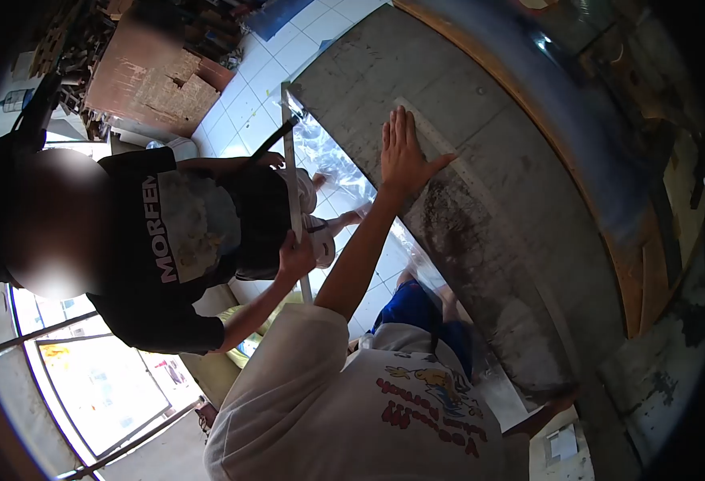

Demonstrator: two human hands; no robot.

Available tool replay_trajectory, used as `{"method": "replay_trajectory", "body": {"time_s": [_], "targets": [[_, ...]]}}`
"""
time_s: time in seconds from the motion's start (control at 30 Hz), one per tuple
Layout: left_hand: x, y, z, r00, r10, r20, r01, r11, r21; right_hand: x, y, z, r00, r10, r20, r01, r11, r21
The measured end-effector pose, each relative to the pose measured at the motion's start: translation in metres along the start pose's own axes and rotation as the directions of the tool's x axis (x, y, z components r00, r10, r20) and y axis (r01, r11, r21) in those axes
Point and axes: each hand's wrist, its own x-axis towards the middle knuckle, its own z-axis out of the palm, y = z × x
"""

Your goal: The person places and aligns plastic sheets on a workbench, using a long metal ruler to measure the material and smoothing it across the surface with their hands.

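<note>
Plainly one left hand (404, 152), one right hand (562, 400), at one pale strip (468, 178).

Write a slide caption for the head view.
Left hand, thumb out, lies over a grey work surface; nearby, a person in black grips a long strip.

Wearer's two hands: one left hand (403, 152), one right hand (562, 400). One gray tabletop (368, 72). One pale flat strip (466, 170). One long bar (291, 176). One co-worker (208, 240). Two printed T-shirts: one black T-shirt (148, 232), one white T-shirt (360, 417).
</note>
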Motion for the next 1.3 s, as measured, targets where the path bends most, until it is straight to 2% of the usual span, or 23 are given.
{"method": "replay_trajectory", "body": {"time_s": [0.07, 0.17, 0.27, 0.37, 0.47, 0.57, 0.67, 0.77, 0.87, 0.97, 1.07, 1.13, 1.23, 1.3], "targets": [[-0.003, -0.004, 0.004, 1.000, 0.007, -0.004, -0.007, 1.000, -0.010, 0.003, 0.010, -0.003, 1.000, -0.002, 0.031, 0.003, 1.000, -0.015], [-0.013, 0.006, 0.007, 1.000, -0.011, 0.007, 0.011, 1.000, -0.027, 0.007, 0.020, -0.007, 0.987, -0.158, 0.040, 0.162, 0.979, -0.125], [-0.017, 0.008, 0.010, 1.000, -0.009, 0.006, 0.009, 0.999, -0.035, 0.014, 0.024, -0.012, 0.998, 0.056, 0.037, -0.057, 0.998, 0.021], [-0.017, 0.007, 0.012, 1.000, 0.000, -0.002, 0.000, 0.999, -0.039, 0.014, 0.026, -0.009, 0.991, 0.134, 0.013, -0.134, 0.990, 0.044], [-0.016, 0.003, 0.014, 0.999, 0.015, -0.028, -0.016, 0.999, -0.043, 0.020, 0.032, -0.011, 0.993, 0.107, 0.054, -0.102, 0.992, -0.080], [-0.021, 0.004, 0.020, 0.998, 0.031, -0.047, -0.033, 0.999, -0.033, 0.032, 0.050, -0.021, 0.993, -0.008, 0.120, 0.023, 0.991, -0.128], [-0.021, 0.006, 0.022, 0.999, 0.038, -0.032, -0.039, 0.999, -0.035, 0.027, 0.039, -0.014, 0.961, 0.269, 0.065, -0.275, 0.955, 0.111], [-0.017, 0.006, 0.018, 0.999, 0.040, 0.013, -0.039, 0.999, -0.030, 0.024, 0.041, -0.015, 0.984, 0.136, 0.118, -0.137, 0.991, -0.001], [-0.009, 0.005, 0.015, 0.998, 0.049, 0.038, -0.051, 0.998, 0.037, 0.018, 0.034, -0.012, 0.979, 0.178, 0.104, -0.181, 0.983, 0.018], [-0.005, 0.012, 0.013, 0.996, 0.053, 0.072, -0.061, 0.991, 0.122, 0.019, 0.036, -0.016, 0.981, 0.064, 0.181, -0.050, 0.995, -0.081], [-0.001, 0.017, 0.007, 0.989, 0.035, 0.145, -0.068, 0.972, 0.227, 0.014, 0.029, -0.006, 0.978, 0.165, 0.125, -0.169, 0.985, 0.025], [0.000, 0.019, 0.009, 0.986, 0.025, 0.164, -0.076, 0.948, 0.308, 0.025, 0.042, -0.014, 0.976, 0.130, 0.175, -0.127, 0.992, -0.026], [-0.001, 0.025, 0.009, 0.985, 0.005, 0.175, -0.063, 0.942, 0.329, 0.069, 0.096, -0.039, 0.973, 0.079, 0.215, -0.082, 0.997, 0.005], [-0.001, 0.026, 0.005, 0.965, -0.033, 0.259, -0.049, 0.951, 0.305, 0.073, 0.099, -0.038, 0.976, -0.016, 0.216, 0.027, 0.999, -0.047]]}}
